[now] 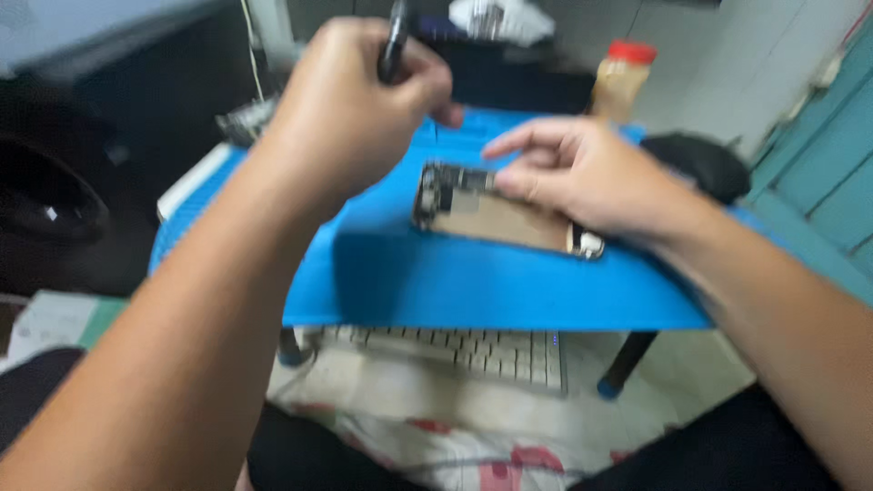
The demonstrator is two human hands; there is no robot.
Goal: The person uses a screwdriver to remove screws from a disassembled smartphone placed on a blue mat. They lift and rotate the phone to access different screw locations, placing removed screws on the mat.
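L hand (350, 109) grips dark tool (393, 45); R hand (582, 177) steadies opened phone (496, 214), red-capped bottle (620, 80) behind.

The left hand (350, 100) is raised and curled into a fist, knuckles toward the camera, its bare forearm running down to the lower left. The right hand (582, 173) lies lower and flatter, palm down, fingers (523, 141) stretched out to the left, its forearm slanting off to the lower right.

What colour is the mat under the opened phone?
Bright blue; the mat under the opened phone shows best in the head view.
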